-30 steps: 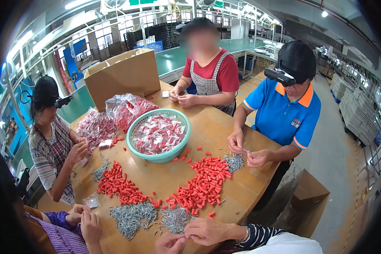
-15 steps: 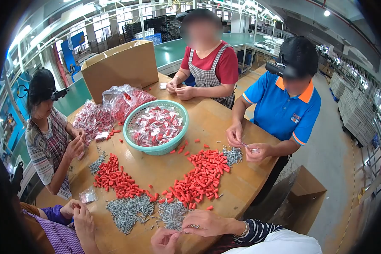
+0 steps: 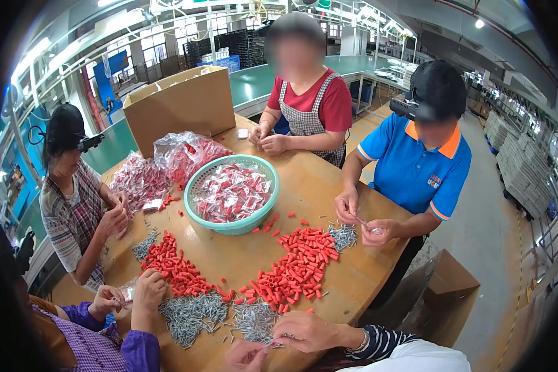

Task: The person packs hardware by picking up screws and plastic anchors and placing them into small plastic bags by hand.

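Note:
At the bottom edge, my left hand (image 3: 247,356) is closed in a pinch. What its fingers hold is too small and blurred to make out. My right hand (image 3: 307,332), in a striped sleeve, is beside it with fingers curled and fingertips close to the left ones. A bit of grey metal, apparently screws (image 3: 288,335), shows under the right fingers. Just beyond my hands lies a pile of grey screws (image 3: 254,320). A heap of red plastic plugs (image 3: 294,266) adjoins it.
A green basket (image 3: 275,197) holds small bags with red pieces. Filled bags (image 3: 139,180) and a large carton (image 3: 180,105) stand behind. Several co-workers sit or stand round the table (image 3: 353,279). An open carton (image 3: 449,279) is on the floor at right.
My right hand has shifted slightly right; my left hand sits a little lower in view. The co-worker at lower left has reached a hand to the near-left red plugs and screws.

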Action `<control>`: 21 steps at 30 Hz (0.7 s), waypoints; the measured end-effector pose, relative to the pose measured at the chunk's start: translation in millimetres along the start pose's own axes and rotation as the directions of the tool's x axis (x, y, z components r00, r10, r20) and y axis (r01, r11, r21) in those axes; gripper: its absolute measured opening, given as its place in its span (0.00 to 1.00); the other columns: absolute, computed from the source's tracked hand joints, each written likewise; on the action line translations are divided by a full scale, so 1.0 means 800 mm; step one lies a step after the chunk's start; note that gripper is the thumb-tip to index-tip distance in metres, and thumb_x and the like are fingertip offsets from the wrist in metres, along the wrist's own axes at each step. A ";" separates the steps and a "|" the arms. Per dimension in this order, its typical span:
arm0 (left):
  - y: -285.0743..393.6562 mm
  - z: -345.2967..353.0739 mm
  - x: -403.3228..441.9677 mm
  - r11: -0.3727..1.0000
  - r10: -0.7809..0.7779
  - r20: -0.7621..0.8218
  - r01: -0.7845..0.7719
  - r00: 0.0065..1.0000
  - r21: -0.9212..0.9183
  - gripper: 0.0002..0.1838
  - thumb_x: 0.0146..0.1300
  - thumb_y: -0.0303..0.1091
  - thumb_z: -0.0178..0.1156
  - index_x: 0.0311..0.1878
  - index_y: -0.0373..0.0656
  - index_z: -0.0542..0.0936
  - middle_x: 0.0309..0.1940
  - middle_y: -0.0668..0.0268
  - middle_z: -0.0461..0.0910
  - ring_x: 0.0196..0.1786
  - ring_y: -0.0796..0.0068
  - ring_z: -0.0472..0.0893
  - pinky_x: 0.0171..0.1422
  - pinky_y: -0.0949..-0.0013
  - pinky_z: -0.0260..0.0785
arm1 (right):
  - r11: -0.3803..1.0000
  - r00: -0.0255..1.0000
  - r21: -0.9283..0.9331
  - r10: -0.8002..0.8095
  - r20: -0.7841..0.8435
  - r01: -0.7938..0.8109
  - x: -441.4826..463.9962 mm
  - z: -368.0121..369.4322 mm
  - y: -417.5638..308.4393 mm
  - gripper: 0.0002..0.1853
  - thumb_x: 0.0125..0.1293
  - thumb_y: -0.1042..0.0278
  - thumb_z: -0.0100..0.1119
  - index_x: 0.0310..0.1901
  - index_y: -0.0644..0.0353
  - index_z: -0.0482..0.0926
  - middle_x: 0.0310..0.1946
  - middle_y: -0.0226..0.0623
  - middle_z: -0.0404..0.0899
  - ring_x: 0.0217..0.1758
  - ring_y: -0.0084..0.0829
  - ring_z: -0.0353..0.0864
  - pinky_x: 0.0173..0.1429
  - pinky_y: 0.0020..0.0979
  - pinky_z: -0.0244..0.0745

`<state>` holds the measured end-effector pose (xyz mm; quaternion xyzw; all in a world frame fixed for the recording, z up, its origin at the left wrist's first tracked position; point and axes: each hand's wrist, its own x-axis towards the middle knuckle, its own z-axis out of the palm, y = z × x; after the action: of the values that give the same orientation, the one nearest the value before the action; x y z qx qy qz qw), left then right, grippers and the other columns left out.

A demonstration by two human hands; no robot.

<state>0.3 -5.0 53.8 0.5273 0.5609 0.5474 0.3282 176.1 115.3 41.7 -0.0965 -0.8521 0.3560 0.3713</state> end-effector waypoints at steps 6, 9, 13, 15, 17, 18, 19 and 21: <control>-0.012 0.005 0.000 0.999 0.000 -0.031 -0.001 1.000 -0.033 0.02 0.61 0.21 0.65 0.37 0.38 0.84 0.28 0.73 0.76 0.28 0.86 0.69 0.29 0.78 0.57 | 0.997 0.999 -0.083 -0.004 0.043 0.007 0.004 -0.004 -0.004 0.05 0.61 0.74 0.62 0.38 0.60 0.76 0.37 0.36 0.78 0.43 0.38 0.79 0.48 0.37 0.73; 0.007 0.000 0.001 0.992 -0.114 0.013 0.113 0.993 0.057 0.01 0.61 0.23 0.65 0.36 0.38 0.84 0.28 0.70 0.76 0.28 0.82 0.71 0.30 0.77 0.60 | 0.998 0.998 -0.064 0.009 0.069 -0.004 0.009 -0.006 -0.008 0.04 0.63 0.73 0.59 0.36 0.59 0.74 0.35 0.36 0.75 0.42 0.39 0.77 0.48 0.37 0.69; -0.042 -0.005 -0.012 0.995 0.058 -0.025 -0.056 0.998 0.084 0.07 0.52 0.23 0.72 0.35 0.40 0.85 0.25 0.69 0.76 0.24 0.82 0.69 0.27 0.76 0.57 | 0.998 0.997 -0.065 -0.003 0.083 0.009 0.012 -0.005 -0.012 0.04 0.63 0.72 0.60 0.35 0.59 0.74 0.35 0.35 0.75 0.42 0.38 0.76 0.48 0.37 0.69; -0.027 -0.001 -0.009 1.000 0.006 -0.076 -0.006 0.997 -0.005 0.04 0.53 0.21 0.70 0.32 0.40 0.86 0.25 0.70 0.76 0.24 0.83 0.68 0.27 0.77 0.54 | 0.999 0.995 -0.046 -0.002 0.104 0.006 0.018 -0.007 -0.015 0.04 0.62 0.72 0.60 0.35 0.60 0.75 0.35 0.36 0.76 0.42 0.38 0.77 0.47 0.37 0.70; -0.035 -0.009 -0.009 0.993 0.091 0.029 -0.093 0.995 0.070 0.12 0.52 0.24 0.69 0.42 0.43 0.87 0.27 0.65 0.79 0.25 0.71 0.75 0.28 0.71 0.66 | 0.995 0.995 -0.098 0.009 0.102 0.001 0.023 -0.012 -0.015 0.05 0.60 0.73 0.63 0.35 0.59 0.77 0.35 0.37 0.78 0.40 0.38 0.78 0.45 0.38 0.70; -0.027 -0.006 -0.002 0.995 0.094 0.017 -0.095 0.995 0.043 0.13 0.54 0.24 0.68 0.44 0.44 0.87 0.27 0.65 0.78 0.25 0.72 0.74 0.28 0.70 0.65 | 0.996 0.992 -0.080 -0.016 0.122 0.026 0.028 -0.010 -0.013 0.05 0.59 0.73 0.64 0.35 0.59 0.77 0.35 0.37 0.79 0.39 0.38 0.79 0.43 0.39 0.71; -0.035 -0.001 -0.004 0.995 0.102 0.006 -0.102 0.995 0.005 0.12 0.56 0.25 0.68 0.45 0.44 0.86 0.26 0.66 0.78 0.25 0.72 0.74 0.28 0.70 0.65 | 0.993 0.988 -0.118 0.005 0.156 0.014 0.032 -0.011 -0.012 0.06 0.56 0.73 0.66 0.34 0.59 0.78 0.34 0.37 0.80 0.37 0.38 0.80 0.42 0.39 0.71; -0.020 -0.008 0.004 0.990 0.122 0.049 -0.125 0.991 0.062 0.11 0.60 0.28 0.67 0.46 0.46 0.85 0.26 0.66 0.76 0.25 0.73 0.74 0.28 0.69 0.64 | 0.981 0.979 -0.190 0.007 0.205 0.033 0.043 -0.019 -0.013 0.08 0.52 0.75 0.68 0.34 0.58 0.79 0.33 0.36 0.82 0.35 0.39 0.81 0.41 0.39 0.74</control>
<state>-10.1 -1.1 40.5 0.5838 0.5368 0.5362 0.2891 163.7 130.4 75.2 -0.0890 -0.9168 0.2777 0.2728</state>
